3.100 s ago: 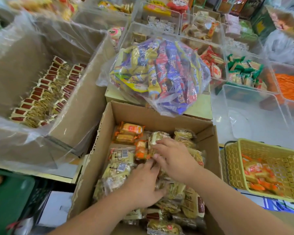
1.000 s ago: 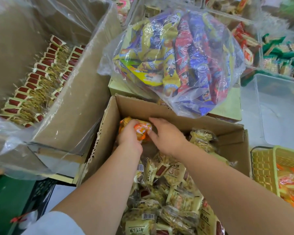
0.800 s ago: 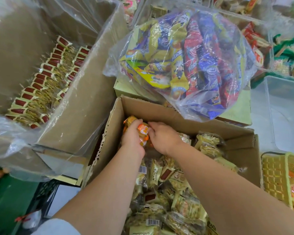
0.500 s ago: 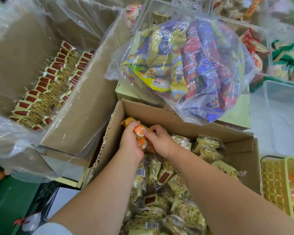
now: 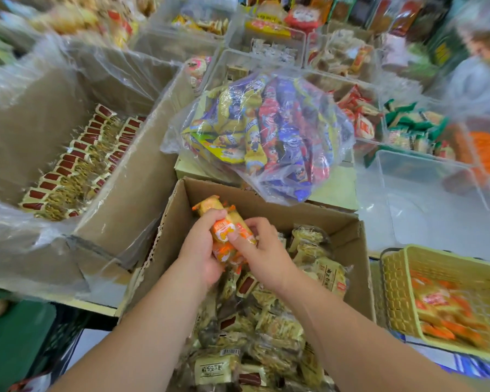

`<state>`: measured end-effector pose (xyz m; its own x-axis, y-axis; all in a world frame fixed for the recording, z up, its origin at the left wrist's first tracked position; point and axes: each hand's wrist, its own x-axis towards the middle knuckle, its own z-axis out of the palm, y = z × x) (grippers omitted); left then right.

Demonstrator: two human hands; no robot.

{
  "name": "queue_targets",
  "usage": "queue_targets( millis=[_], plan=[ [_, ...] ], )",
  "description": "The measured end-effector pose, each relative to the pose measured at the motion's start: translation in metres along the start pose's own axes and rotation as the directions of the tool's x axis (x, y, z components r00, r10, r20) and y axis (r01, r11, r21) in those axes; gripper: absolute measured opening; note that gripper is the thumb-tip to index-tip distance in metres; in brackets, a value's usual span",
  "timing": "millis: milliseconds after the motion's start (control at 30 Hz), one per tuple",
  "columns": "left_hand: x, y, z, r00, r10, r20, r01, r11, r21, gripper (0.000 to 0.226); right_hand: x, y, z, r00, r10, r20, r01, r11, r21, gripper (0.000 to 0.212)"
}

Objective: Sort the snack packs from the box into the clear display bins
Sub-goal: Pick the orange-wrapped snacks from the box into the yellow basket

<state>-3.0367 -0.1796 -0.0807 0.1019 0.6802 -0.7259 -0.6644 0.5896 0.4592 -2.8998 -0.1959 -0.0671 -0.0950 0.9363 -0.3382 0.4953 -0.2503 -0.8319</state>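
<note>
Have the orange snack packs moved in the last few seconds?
Yes. The orange packs lay loose in the far left corner of the cardboard box; now the left hand and right hand hold them, raised against its back wall.

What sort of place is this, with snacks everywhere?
Likely a snack shop or its stockroom: rows of clear bins, most holding wrapped snacks, an opened cardboard box of packs, and a yellow basket of orange ones.
</note>
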Motion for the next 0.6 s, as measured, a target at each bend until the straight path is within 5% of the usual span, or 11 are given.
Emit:
queue_targets(
  millis=[167, 267, 600],
  plan=[
    [-0.061, -0.037, 0.027, 0.996, -0.024, 0.088, 0.018, 0.997, 0.069, 0.051, -0.069, 0.000, -0.039, 0.999, 0.006, -0.032, -0.004, 0.997, 0.078, 0.047],
    [-0.091, -0.068, 0.048, 0.989, 0.004, 0.146, -0.034, 0.979, 0.203, 0.063, -0.110, 0.012, -0.075, 0.997, 0.068, 0.038, -0.076, 0.941, 0.328, 0.059],
    [-0.116, -0.183, 0.148, 0.964, -0.051, 0.262, -0.091, 0.860, 0.503, 0.044, -0.181, 0.099, -0.193, 0.981, 0.196, -0.002, -0.165, 0.829, 0.534, 0.064]
  ],
)
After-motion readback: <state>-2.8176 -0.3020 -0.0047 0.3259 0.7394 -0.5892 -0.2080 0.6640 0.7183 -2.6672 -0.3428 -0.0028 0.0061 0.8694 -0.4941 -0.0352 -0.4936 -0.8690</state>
